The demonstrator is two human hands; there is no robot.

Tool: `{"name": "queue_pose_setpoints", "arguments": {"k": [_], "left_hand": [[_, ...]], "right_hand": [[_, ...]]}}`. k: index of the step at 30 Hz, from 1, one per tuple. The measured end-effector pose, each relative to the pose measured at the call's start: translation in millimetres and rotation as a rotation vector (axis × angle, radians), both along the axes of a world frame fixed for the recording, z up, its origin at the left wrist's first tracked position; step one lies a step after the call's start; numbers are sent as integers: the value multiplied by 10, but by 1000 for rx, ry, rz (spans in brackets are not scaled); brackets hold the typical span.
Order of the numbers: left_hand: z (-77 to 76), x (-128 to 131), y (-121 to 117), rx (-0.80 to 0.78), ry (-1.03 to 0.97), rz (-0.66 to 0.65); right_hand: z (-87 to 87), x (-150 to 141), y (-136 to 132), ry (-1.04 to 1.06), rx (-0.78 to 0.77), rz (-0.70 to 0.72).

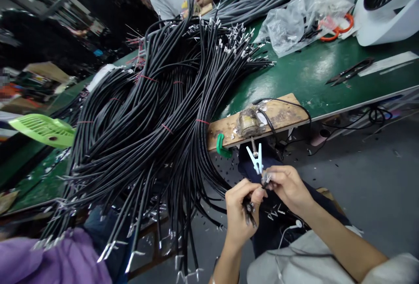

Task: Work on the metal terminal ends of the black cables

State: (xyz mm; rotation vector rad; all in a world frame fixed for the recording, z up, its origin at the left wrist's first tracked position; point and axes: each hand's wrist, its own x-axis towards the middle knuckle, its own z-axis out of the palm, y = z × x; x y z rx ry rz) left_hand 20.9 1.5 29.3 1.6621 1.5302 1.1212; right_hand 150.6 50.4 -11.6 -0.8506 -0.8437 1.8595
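Observation:
My left hand (pixel 242 207) is closed around several black cable ends, which poke out below the fingers. Fingertips of my right hand (pixel 288 186) pinch the silvery, frayed end of one black cable (pixel 266 179) where both hands meet. Just above them is a light blue clothespin (pixel 256 159) at the tip of a metal rod. That rod sticks out from a taped motor-like lump (pixel 248 122) on a wooden board (pixel 288 109). To the left lies a big heap of black cables (pixel 176 100) with stripped, silvery ends, tied in bundles by red bands.
A green clamp (pixel 223 146) grips the board's edge at the green table (pixel 314 66). Behind lie snips (pixel 350 71), orange-handled scissors (pixel 337 29), plastic bags (pixel 288 26) and grey cables. A person in grey (pixel 163 0) works opposite; a purple sleeve (pixel 55 260) shows at left.

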Motion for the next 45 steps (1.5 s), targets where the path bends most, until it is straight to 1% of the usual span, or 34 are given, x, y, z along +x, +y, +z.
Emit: {"name": "queue_pose_setpoints", "arguments": {"k": [2,4,6,9,10,13,15,16,18,21,23,25,27,28,29,31,33,34,35,36,37,38,40,43,45], "left_hand": [[-3,5,-6,25,14,41],[-16,22,-2,60,16,86],[-35,46,12,87,14,102],[-74,92,30,113,40,112],[-87,106,30,119,59,119],[-114,133,11,115,123,140],[-115,130,-11,94,149,160],[-112,123,-21,84,155,178],[-103,104,-32,73,163,204],[-113,87,-25,72,170,187],[-143,94,-9,78,161,177],[-184,114,8,93,150,179],[-224,140,22,110,148,179],[-240,152,26,115,148,178],[-253,163,27,116,149,175],[-268,179,23,107,152,171],[-263,183,17,89,165,170],[-253,181,14,80,177,168],[-238,176,14,72,190,168],[-219,169,15,65,202,171],[-197,160,17,61,211,172],[-174,149,21,55,214,170],[-132,125,25,43,198,157],[-89,94,20,21,151,111],[-69,78,11,-4,130,81]], "right_hand": [[17,73,-14,-182,137,-47],[64,153,-28,-409,332,-115],[124,207,-38,-580,517,-159],[175,195,-52,-689,761,-177],[171,168,-56,-721,839,-208],[105,70,-68,-858,1013,-397],[48,29,-67,-889,1055,-491],[26,23,-62,-859,1047,-510],[0,40,-49,-742,969,-499],[10,106,-34,-622,757,-411],[40,145,-32,-643,634,-316],[70,157,-30,-716,595,-216],[82,135,-25,-793,658,-165],[76,113,-21,-826,716,-179],[62,86,-18,-857,780,-225],[11,31,-15,-938,925,-360],[-50,-14,-18,-1035,1108,-491],[-77,-29,-22,-1056,1195,-531],[-98,-39,-28,-1040,1242,-551],[-113,-45,-35,-982,1239,-551],[-121,-48,-43,-890,1185,-541],[-123,-50,-53,-780,1091,-523],[-122,-56,-73,-564,847,-466],[-120,-74,-90,-265,499,-318],[-112,-78,-80,-58,236,-236]]}}
